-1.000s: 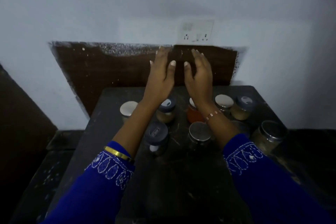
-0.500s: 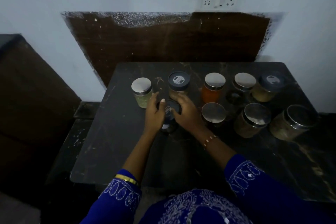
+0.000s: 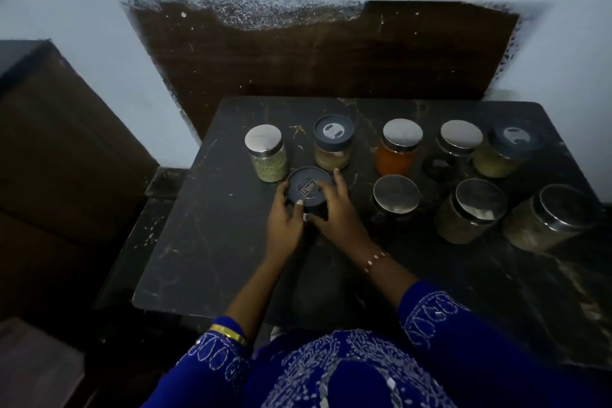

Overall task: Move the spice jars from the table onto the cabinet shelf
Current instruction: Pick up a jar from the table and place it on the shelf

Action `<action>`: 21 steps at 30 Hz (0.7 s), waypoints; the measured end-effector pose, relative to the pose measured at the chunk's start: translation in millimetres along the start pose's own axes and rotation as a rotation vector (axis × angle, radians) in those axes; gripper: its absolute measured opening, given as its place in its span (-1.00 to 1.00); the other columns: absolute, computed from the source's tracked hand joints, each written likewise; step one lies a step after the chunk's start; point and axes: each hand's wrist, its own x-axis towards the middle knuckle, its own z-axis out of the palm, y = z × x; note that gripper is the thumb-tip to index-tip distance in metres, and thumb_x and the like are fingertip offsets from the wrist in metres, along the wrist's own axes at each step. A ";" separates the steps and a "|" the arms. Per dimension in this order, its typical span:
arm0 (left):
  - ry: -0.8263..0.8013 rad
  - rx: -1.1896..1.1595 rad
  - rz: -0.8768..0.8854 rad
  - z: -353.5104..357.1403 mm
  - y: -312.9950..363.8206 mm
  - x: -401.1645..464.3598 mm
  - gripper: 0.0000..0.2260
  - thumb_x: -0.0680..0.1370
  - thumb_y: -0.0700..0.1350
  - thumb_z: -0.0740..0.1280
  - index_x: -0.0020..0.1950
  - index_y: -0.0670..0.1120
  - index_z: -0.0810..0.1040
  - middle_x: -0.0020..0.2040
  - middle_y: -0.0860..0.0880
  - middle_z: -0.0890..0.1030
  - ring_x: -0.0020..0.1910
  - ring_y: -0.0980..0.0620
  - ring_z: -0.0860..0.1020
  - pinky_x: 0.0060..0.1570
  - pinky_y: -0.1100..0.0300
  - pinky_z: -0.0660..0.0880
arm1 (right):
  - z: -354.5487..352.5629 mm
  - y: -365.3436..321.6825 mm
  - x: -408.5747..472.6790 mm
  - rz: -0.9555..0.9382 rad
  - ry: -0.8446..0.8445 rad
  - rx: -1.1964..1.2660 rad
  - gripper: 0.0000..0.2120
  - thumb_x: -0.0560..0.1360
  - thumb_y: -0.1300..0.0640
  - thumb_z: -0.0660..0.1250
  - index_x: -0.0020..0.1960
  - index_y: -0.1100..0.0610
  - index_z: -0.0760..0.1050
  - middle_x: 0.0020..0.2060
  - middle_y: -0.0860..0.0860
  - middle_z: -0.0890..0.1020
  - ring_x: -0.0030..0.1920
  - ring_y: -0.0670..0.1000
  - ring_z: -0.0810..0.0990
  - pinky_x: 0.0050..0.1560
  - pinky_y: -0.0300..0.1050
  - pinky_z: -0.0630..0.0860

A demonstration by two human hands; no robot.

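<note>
While both hands close in from either side, the dark jar [image 3: 309,187] stands upright at the front left of the table [image 3: 212,242], its long axis vertical and its black lid facing straight up at the camera, the raised label on the lid turned aslant. The left hand [image 3: 284,225] curls round the jar's left wall, thumb up against the near rim. The right hand [image 3: 334,214] wraps the right wall, fingers spread along the lid's edge, one fingertip reaching the far rim, thumb tucked across the front. Both sets of fingers are clamped on that jar. Whether its base sits on the table or is just clear of it, I cannot tell.

Just beside it, back left, is the green jar [image 3: 267,153] with a shiny lid; directly behind stands a tan jar [image 3: 333,142] with a dark lid. Further right in the back row: an orange jar [image 3: 397,147], a silver-lidded jar [image 3: 460,139], and a yellow jar [image 3: 506,151] with a dark lid. In the front row to the right sit three steel-lidded jars, the nearest [image 3: 395,197] close to the right hand, the next [image 3: 473,210], and the last [image 3: 553,217] at the table's right edge.

Blue embroidered sleeves [image 3: 440,318] fill the foreground, and a brown panel [image 3: 331,56] leans on the wall behind.
</note>
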 end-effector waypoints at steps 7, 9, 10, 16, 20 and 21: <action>-0.122 -0.068 -0.042 -20.8 -1.0 16.2 -0.63 0.58 -0.30 0.15 0.41 -0.24 0.29 0.30 -0.09 0.46 0.26 0.02 0.45 0.10 0.47 0.35 | 6.7 -11.4 11.9 0.187 0.078 0.276 -0.02 0.23 0.18 0.58 0.50 0.16 0.09 0.42 0.11 0.33 0.42 0.04 0.32 0.43 -0.12 0.23; -0.150 -0.134 -0.051 -28.9 5.0 17.3 -0.66 0.58 -0.33 0.14 0.37 -0.24 0.35 0.23 -0.07 0.48 0.18 0.06 0.45 0.05 0.49 0.40 | 4.1 -15.3 13.8 0.189 0.122 0.320 -0.08 0.16 0.17 0.61 0.42 0.13 0.25 0.31 0.07 0.48 0.30 -0.02 0.45 0.37 0.00 0.38; -0.157 -0.182 -0.070 -33.7 8.6 19.2 -0.67 0.58 -0.33 0.14 0.35 -0.24 0.37 0.24 -0.10 0.50 0.19 0.04 0.46 0.13 0.37 0.42 | -0.4 -18.8 13.4 0.204 0.136 0.341 -0.12 0.16 0.18 0.61 0.39 0.12 0.29 0.27 0.06 0.52 0.24 -0.06 0.47 0.32 -0.04 0.42; -0.192 -0.328 -0.197 -53.3 31.7 39.5 -0.74 0.59 -0.26 0.15 0.25 -0.24 0.47 0.13 -0.21 0.56 0.13 -0.11 0.53 0.19 0.04 0.45 | -54.0 -48.2 2.8 0.214 0.121 0.581 -0.21 0.28 0.29 0.53 0.42 0.12 0.25 0.17 -0.08 0.49 0.14 -0.13 0.51 0.06 -0.34 0.48; -0.436 -0.474 -0.396 -53.4 46.8 37.0 -0.71 0.61 0.01 0.08 0.07 -0.07 0.55 0.01 -0.12 0.65 -0.07 -0.02 0.62 -0.08 0.11 0.56 | -76.3 -64.1 -4.0 0.147 0.047 0.794 -0.29 0.36 0.36 0.41 0.43 0.08 0.23 0.19 -0.09 0.48 0.21 -0.09 0.50 0.19 -0.14 0.51; -0.511 -0.577 -0.478 -52.9 50.8 35.4 -0.66 0.61 0.09 0.05 0.09 -0.05 0.54 -0.02 -0.12 0.65 -0.07 -0.05 0.61 -0.06 0.05 0.56 | -80.1 -67.1 -5.3 0.129 0.044 0.853 -0.33 0.37 0.39 0.39 0.40 0.08 0.25 0.18 -0.08 0.50 0.21 -0.05 0.51 0.20 -0.10 0.53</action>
